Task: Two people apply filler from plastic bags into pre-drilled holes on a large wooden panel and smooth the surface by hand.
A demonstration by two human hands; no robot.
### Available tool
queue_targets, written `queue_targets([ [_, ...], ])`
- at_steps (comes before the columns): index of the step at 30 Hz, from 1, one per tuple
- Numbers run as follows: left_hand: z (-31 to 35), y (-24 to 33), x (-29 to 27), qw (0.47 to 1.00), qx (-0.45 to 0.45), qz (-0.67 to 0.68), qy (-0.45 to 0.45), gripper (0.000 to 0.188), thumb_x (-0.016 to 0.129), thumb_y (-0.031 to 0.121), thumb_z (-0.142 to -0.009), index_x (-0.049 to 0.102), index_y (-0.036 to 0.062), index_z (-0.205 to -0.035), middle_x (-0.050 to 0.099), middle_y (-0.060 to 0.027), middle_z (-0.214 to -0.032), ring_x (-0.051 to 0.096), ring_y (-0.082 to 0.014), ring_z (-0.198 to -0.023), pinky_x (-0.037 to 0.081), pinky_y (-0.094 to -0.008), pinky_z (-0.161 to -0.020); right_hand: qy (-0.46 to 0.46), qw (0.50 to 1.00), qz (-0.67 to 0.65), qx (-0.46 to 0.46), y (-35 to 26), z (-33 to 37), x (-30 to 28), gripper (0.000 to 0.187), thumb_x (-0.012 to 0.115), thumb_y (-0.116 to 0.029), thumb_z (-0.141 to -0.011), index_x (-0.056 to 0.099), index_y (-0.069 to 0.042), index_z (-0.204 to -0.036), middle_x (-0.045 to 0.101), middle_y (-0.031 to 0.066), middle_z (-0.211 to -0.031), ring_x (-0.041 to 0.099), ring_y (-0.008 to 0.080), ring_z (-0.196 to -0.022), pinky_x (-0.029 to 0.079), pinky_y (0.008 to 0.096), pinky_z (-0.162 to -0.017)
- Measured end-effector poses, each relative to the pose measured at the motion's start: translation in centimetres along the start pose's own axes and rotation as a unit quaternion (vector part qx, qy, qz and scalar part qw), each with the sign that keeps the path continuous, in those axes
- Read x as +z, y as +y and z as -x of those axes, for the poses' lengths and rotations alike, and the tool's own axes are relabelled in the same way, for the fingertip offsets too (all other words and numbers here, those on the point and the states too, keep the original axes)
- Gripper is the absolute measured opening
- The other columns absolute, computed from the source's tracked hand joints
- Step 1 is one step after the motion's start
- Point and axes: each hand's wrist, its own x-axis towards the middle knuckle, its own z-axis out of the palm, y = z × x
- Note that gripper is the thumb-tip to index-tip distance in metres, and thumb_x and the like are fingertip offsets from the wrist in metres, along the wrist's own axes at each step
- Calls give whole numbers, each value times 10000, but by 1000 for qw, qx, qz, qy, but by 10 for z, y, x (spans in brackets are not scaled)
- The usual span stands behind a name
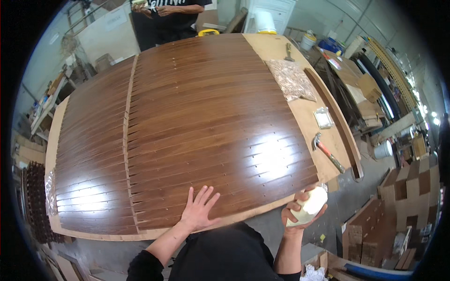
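Observation:
My left hand lies with its fingers spread on the near edge of a large panel of dark brown wooden slats. Small dots and short marks run in rows across the slats. Off the panel's near right corner, my right hand is closed around a pale cream rounded object. Glare covers part of that object, and I cannot make out its exact kind. A claw hammer with a red and black handle rests on the light board by the panel's right end.
A clear bag of small brown pieces, a brush and a small white packet lie on the board's right side, beside a long brown strip. Across the table stands another person. Cardboard boxes stand at right.

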Motion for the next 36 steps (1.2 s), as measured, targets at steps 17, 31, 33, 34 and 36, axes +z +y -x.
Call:
queue_targets([
  [17,-103,-126,-61,983,-105,45,144,752,629,530,-965,411,129,-1562,335,-205,-1626,265,-384,-1537,120,-652,-1249,135,978,-58,145,64,-105,-75,695,533,-661,-988,468,-209,-1512,588,158,-1346,637,401,-1137,542,412,-689],
  [31,-188,-290,-105,952,-204,62,220,722,692,427,-909,470,89,-1506,433,-193,-1549,364,-385,-1469,192,-608,-1241,93,962,-90,240,190,-320,-214,723,596,-672,-942,494,-180,-1463,592,123,-1254,660,363,-987,515,400,-600],
  [33,-193,-291,-104,953,-196,60,225,708,710,438,-885,516,84,-1467,464,-194,-1519,402,-401,-1434,213,-619,-1224,108,958,-119,238,203,-335,-235,741,600,-682,-937,484,-186,-1475,585,119,-1254,648,354,-980,511,404,-626],
  [34,-194,-291,-103,953,-199,57,223,708,710,438,-885,516,84,-1467,464,-194,-1519,402,-401,-1434,213,-619,-1224,119,955,-144,231,207,-341,-244,759,605,-691,-931,474,-191,-1487,578,115,-1253,637,346,-974,506,408,-652],
  [36,-192,-293,-103,954,-206,61,207,683,715,447,-874,558,80,-1428,477,-196,-1505,415,-412,-1419,225,-630,-1212,76,957,-158,230,212,-345,-250,785,597,-715,-925,459,-193,-1496,569,113,-1257,613,332,-948,492,423,-699],
])
